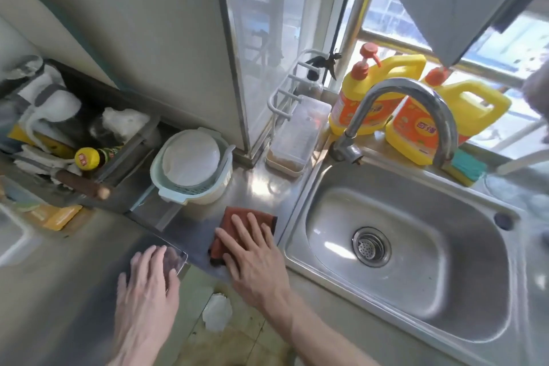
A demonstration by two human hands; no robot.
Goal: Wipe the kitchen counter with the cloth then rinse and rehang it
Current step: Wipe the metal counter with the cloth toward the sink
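Hands [148,279] [252,249] on smooth steel counter [261,184], folded rust cloth [228,224]

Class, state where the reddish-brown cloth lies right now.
Head view: the cloth lies on the steel counter under the right hand, just left of the sink.

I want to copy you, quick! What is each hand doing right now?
Left hand: open, fingers resting on the counter corner.
Right hand: open, fingers flat, pressing the cloth onto the counter.
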